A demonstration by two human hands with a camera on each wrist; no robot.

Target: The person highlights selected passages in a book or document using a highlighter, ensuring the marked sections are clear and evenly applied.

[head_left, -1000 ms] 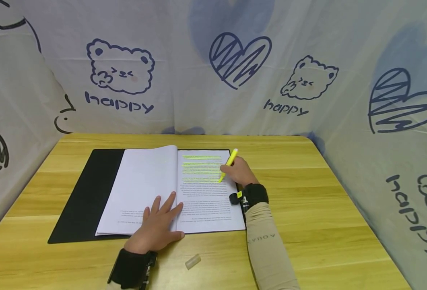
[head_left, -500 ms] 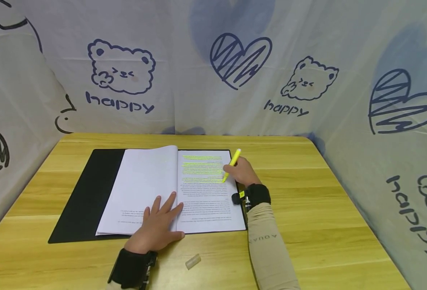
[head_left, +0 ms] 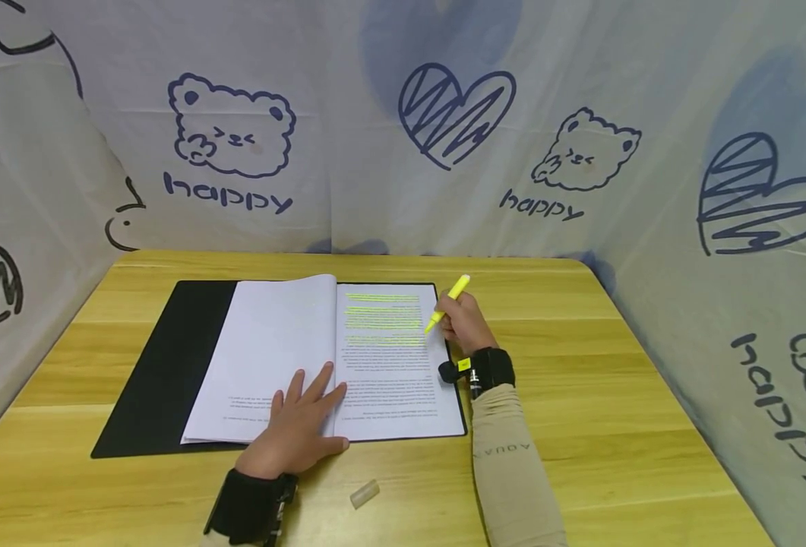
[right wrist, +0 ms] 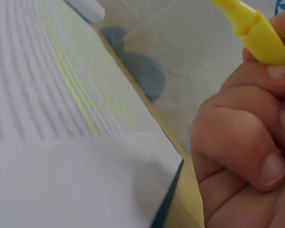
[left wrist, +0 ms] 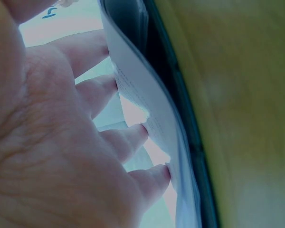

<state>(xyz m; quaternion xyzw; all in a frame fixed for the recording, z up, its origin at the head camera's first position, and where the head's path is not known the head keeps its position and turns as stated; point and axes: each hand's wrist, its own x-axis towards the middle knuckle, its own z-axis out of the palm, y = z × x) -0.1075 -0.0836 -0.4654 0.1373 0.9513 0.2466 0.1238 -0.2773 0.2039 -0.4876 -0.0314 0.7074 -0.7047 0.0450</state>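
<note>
A yellow highlighter (head_left: pixel 447 304) is pinched in my right hand (head_left: pixel 469 323), over the right edge of the printed page (head_left: pixel 389 395). Yellow strokes cover several upper lines of its text. In the right wrist view the highlighter (right wrist: pixel 261 35) sits between thumb and fingers, its tip apart from the paper. My left hand (head_left: pixel 296 437) rests with spread fingers on the lower part of the mostly blank left page (head_left: pixel 273 334), fingertips near the fold. Seen from the left wrist, the fingertips (left wrist: pixel 161 178) touch the paper, which curves up at its edge.
The pages lie in a black folder (head_left: pixel 150 380) on a wooden table (head_left: pixel 594 395). A small translucent cylinder (head_left: pixel 365 494) lies near the front, right of my left wrist. A white curtain (head_left: pixel 355 152) with printed drawings hangs behind and at the sides.
My right hand has moved slightly right and away from me, and the highlighter has come up off the text lines, more tilted. The left hand has stayed in place.
</note>
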